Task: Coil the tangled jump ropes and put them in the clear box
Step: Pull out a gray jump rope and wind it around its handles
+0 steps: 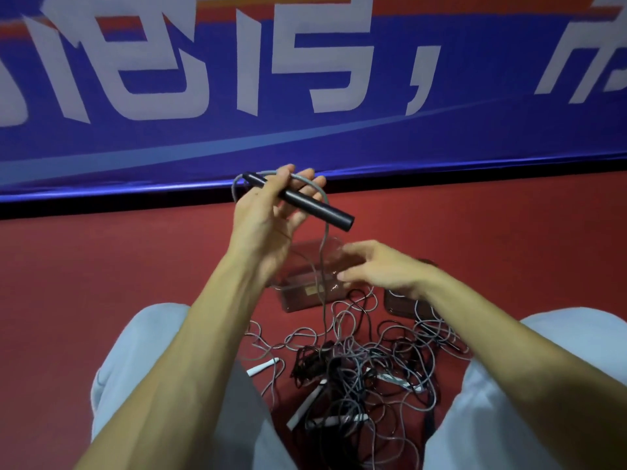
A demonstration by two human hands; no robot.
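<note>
Floor (101, 266); 1 box (300, 300); 1 raised handle (320, 209)

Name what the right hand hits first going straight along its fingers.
The right hand would probably meet first the grey rope hanging from the black handle in the left hand; depth is unclear.

A big blue banner (339, 137) with white characters and an orange stripe hangs behind. Under it runs a black edge strip (101, 209), then the red floor (101, 266).
</note>
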